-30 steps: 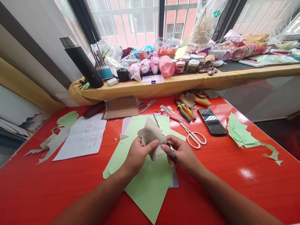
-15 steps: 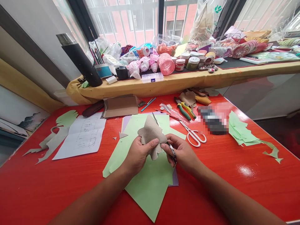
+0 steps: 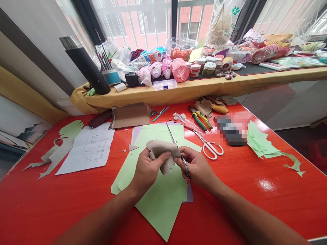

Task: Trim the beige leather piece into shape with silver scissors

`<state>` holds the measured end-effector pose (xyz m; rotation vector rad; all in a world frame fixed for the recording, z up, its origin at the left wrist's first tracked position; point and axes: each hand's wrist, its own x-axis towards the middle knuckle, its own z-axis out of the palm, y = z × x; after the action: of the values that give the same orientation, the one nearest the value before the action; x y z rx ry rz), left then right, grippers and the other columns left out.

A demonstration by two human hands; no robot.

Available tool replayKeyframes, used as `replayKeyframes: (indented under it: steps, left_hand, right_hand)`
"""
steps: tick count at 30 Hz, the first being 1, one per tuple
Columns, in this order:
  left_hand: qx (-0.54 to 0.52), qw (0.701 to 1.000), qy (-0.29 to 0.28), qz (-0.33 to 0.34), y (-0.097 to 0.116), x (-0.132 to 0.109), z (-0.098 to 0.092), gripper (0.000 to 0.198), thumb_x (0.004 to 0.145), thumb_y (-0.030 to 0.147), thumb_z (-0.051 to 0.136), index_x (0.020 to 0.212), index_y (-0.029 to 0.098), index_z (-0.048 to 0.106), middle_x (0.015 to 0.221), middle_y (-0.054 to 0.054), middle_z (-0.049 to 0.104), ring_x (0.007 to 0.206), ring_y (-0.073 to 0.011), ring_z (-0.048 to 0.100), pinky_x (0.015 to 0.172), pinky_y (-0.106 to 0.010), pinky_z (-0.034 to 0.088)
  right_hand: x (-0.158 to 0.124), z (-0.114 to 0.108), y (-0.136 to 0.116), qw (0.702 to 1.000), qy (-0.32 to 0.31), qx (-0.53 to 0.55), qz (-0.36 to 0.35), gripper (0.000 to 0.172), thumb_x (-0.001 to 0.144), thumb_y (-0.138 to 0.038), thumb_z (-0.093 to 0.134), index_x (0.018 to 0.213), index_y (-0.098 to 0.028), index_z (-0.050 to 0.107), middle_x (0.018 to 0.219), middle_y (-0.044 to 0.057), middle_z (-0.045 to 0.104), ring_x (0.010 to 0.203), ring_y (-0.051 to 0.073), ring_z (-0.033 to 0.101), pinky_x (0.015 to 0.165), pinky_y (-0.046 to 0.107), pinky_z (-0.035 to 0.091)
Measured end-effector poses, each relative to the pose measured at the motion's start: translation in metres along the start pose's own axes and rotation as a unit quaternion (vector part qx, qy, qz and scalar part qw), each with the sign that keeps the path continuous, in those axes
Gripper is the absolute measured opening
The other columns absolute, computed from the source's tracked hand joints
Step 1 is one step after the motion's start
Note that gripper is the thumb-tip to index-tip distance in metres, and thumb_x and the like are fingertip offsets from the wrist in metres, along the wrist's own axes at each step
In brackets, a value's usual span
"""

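My left hand (image 3: 150, 165) pinches a beige piece of grained leather (image 3: 160, 146), thumb on top. The leather is curled over, so part of its outline is hidden. In my right hand (image 3: 192, 163) are metal scissors (image 3: 171, 133), their blades pointing away from me past the leather's right edge. Fingers of the right hand also lie close against that edge. Below both hands lie light green sheets (image 3: 158, 207) with purple sheets (image 3: 190, 194) under them. Small beige offcuts (image 3: 133, 147) rest to the left of the leather.
White-handled scissors (image 3: 213, 149) and green-and-yellow pliers (image 3: 200, 117) lie to the right. A paper with a drawing (image 3: 87, 149) and leather scraps (image 3: 57, 153) are at left. Green paper scraps (image 3: 262, 141) sit far right. Behind, a crowded sill holds jars (image 3: 209, 69) and a black flask (image 3: 88, 66).
The leather, spread with its lobed outline showing before, is now folded over and lower. More of the scissor blades shows above it. The hands have stayed in nearly the same place.
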<state>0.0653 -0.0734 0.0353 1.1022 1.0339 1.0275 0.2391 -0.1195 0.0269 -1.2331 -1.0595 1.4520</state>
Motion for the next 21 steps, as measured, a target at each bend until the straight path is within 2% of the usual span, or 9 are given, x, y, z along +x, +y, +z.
replayKeyframes:
  steps: [3,7,11,16,21]
  left_hand:
    - [-0.009,1.000,-0.003,0.015,0.002,-0.002,-0.002,0.027,0.079,0.040,0.092,0.095,0.022,0.083,0.085,-0.005,0.080,0.073,-0.0203,0.071,0.058,-0.029,0.056]
    - [-0.033,0.999,-0.009,0.023,0.016,-0.003,-0.005,0.033,0.081,0.043,0.091,0.105,0.021,0.082,0.094,-0.007,0.081,0.081,-0.0214,0.073,0.059,-0.028,0.057]
    - [-0.084,0.996,-0.002,-0.006,0.025,0.000,-0.003,0.037,0.076,0.046,0.094,0.097,0.019,0.080,0.081,-0.004,0.076,0.063,-0.0154,0.064,0.050,-0.026,0.052]
    - [-0.129,0.990,0.017,-0.053,0.022,0.005,0.002,0.045,0.064,0.044,0.100,0.090,0.017,0.076,0.076,-0.003,0.073,0.060,-0.0134,0.061,0.048,-0.025,0.050]
    - [-0.124,0.990,0.003,-0.064,0.016,0.008,0.002,0.046,0.065,0.046,0.100,0.090,0.016,0.076,0.075,-0.002,0.072,0.059,-0.0122,0.059,0.048,-0.024,0.048]
  right_hand:
    - [0.001,0.001,0.002,1.000,0.013,-0.012,0.005,0.029,0.089,-0.050,0.078,0.093,-0.023,0.068,0.062,-0.009,0.058,0.035,0.008,0.049,0.036,0.021,0.038]
    - [0.005,-0.002,0.008,0.999,0.028,-0.028,0.010,0.025,0.088,-0.044,0.081,0.091,-0.023,0.068,0.059,-0.010,0.053,0.035,0.008,0.047,0.036,0.020,0.038]
    - [0.005,-0.004,0.007,0.999,0.033,-0.036,-0.005,0.027,0.088,-0.046,0.081,0.089,-0.023,0.066,0.058,-0.011,0.051,0.035,0.008,0.048,0.036,0.020,0.035]
    - [0.002,-0.003,0.001,0.998,0.034,-0.041,-0.019,0.031,0.088,-0.049,0.082,0.085,-0.024,0.065,0.053,-0.013,0.045,0.033,0.009,0.048,0.037,0.021,0.034]
    - [0.003,-0.004,0.000,0.998,0.038,-0.036,-0.020,0.034,0.087,-0.051,0.085,0.084,-0.023,0.065,0.053,-0.012,0.048,0.035,0.010,0.049,0.038,0.021,0.035]
